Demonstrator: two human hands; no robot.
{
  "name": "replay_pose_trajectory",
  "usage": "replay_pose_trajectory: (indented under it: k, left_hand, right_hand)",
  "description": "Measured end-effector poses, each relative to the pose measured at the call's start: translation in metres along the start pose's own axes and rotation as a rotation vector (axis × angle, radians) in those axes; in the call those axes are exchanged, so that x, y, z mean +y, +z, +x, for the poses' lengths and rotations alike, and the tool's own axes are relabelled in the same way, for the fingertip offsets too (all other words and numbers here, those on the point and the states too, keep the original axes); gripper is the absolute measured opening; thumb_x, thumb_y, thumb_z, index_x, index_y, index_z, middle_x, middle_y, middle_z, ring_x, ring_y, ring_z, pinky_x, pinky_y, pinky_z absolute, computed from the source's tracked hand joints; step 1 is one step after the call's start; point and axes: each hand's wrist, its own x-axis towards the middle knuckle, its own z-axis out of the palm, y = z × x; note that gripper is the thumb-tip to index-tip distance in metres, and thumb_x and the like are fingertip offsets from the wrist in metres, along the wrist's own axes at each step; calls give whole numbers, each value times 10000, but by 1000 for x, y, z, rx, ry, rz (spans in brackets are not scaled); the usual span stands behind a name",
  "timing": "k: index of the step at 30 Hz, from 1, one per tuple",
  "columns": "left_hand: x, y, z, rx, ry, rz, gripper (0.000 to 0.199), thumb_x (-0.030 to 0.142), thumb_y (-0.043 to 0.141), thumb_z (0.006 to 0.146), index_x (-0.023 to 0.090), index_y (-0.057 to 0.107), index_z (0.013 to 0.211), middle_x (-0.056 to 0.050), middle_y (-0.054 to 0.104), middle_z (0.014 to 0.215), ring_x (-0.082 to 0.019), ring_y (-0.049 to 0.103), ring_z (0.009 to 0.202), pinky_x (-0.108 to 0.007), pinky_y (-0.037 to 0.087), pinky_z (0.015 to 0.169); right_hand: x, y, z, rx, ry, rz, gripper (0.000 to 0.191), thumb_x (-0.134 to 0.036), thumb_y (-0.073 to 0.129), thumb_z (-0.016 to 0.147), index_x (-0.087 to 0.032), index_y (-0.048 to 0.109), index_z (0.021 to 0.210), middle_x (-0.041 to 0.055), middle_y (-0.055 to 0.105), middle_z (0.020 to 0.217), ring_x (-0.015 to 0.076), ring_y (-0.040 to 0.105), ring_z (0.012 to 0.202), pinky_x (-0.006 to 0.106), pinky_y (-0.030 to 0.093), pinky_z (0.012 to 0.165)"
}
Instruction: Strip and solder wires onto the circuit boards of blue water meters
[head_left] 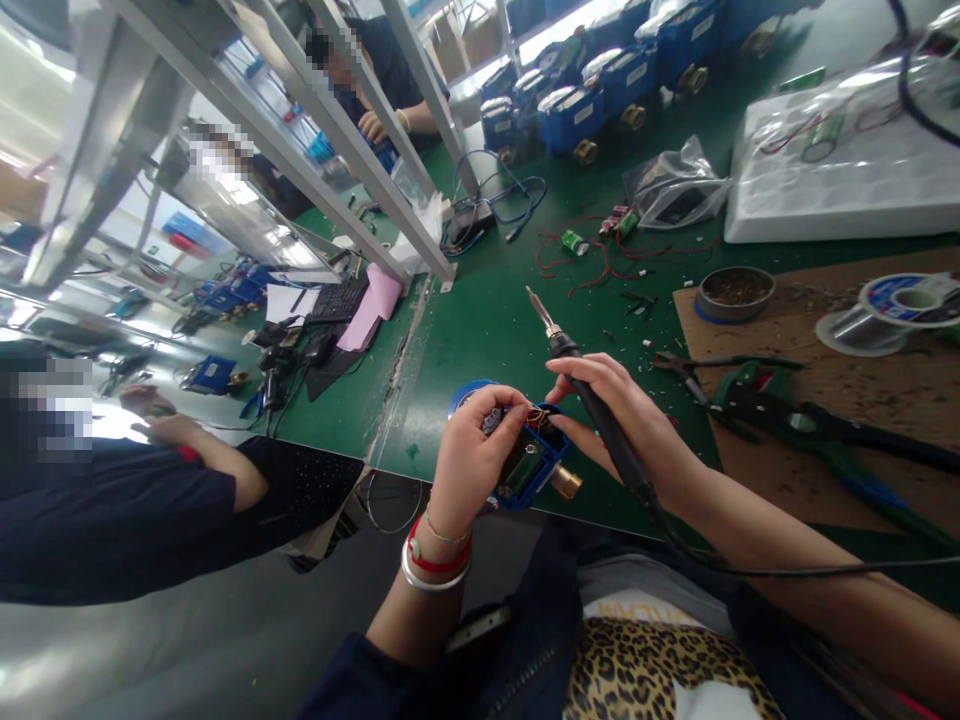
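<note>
Workshop room, metal frame (352,150) slanting across, co-worker in a dark sleeve (195,500) at the left, more blue units (574,118) with brass ends lined up at the back of the green tabletop (480,335). Blue housing (555,474) sits at the near edge, open side up, brass fitting (567,483) pointing off right, likely so the wires (538,416) inside can be reached. Left hand (480,455) closed over the housing's left side, thumb and index nearly meeting at the wires, probably to steady it; too small to tell what is between those fingertips. Right hand (634,425) partly curled round the soldering iron (600,408), thumb and index spread apart by the housing; tip aims away over the tabletop, presumably to spare the fingers. Cardboard (750,478) at right likely guards the surface; solder spool (870,332), round tin (733,312) and pliers (681,374) sit on or by it, handy for that side. Foam tray (847,226) behind, loose green cells (575,242) with red leads beside it
</note>
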Motion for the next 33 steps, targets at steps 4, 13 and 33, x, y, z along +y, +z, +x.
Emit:
replay_pose_trajectory:
  k: [4,13,33]
  left_hand:
    - [-1,-1,-2,0,38,6,109,269,547,929,193,617,894,-44,646,939,-190,594,926,-323,454,887]
    - [-6,1,-10,25,177,74,84,139,580,898,194,621,852,-29,659,931,-177,599,929,-345,459,888]
    - [-10,-3,-13,-41,292,81,126,68,585,893,190,583,858,-4,670,1001,-138,603,971,-329,462,905]
  right_hand:
    - [2,7,1,-4,-29,-21,454,-134,536,888,-284,450,1309,56,551,1053,179,598,990,386,486,987]
    - [5,15,-4,106,-109,-104,445,-114,559,892,-281,478,1297,43,581,998,162,617,969,346,517,928]
    - [5,21,-5,152,-131,-171,472,-62,596,861,-255,484,1277,44,626,968,174,593,1040,349,500,952]
